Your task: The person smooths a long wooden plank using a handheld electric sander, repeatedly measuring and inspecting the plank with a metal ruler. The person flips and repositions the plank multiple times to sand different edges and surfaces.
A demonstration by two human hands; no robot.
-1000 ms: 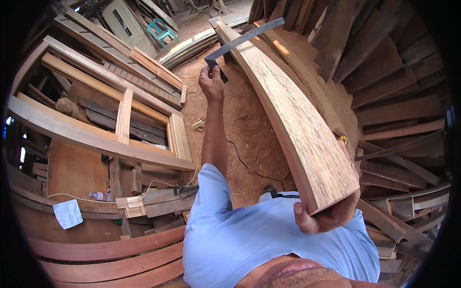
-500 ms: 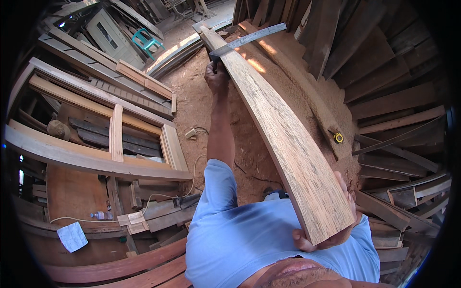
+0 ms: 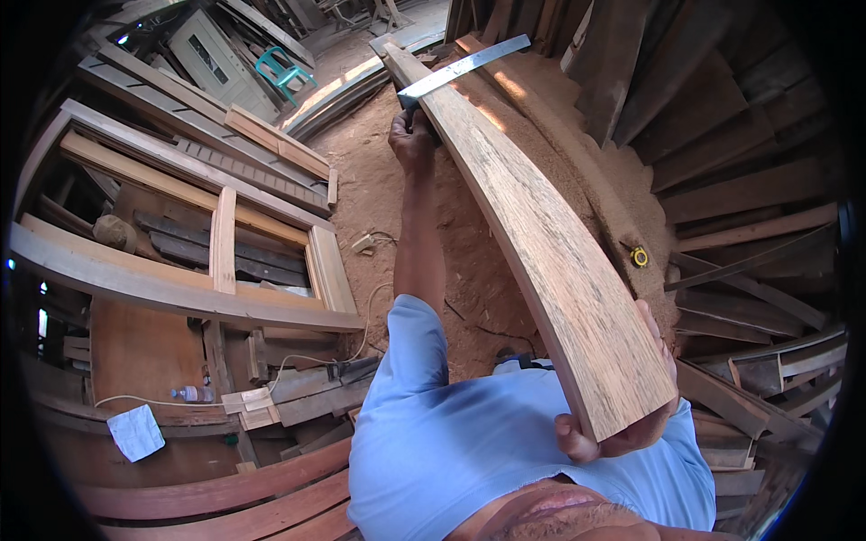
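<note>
A long pale wooden board [image 3: 541,234] with dark streaky grain slants across the view, held up off the floor. My right hand [image 3: 642,435] grips its near end from below, thumb on the left side and fingertips along the right edge. Toward the far end, a try square [image 3: 469,67] lies with its metal blade across the board's upper face. My left hand [image 3: 412,140], arm stretched out, is closed around the square's dark stock at the board's left edge. The stock is partly hidden by the fingers.
A yellow tape measure [image 3: 640,257] lies on the sawdust-covered ground [image 3: 361,171]. Planks [image 3: 749,171] lean and stack along the right. At left stand a wooden frame [image 3: 224,239], a plastic bottle [image 3: 192,394] and a paper sheet [image 3: 136,433]. A green chair [image 3: 284,74] stands farther back.
The square's blade has turned slightly on the board, and its face now catches more light. The board's near end has shifted a little to the right. Both hands keep their hold.
</note>
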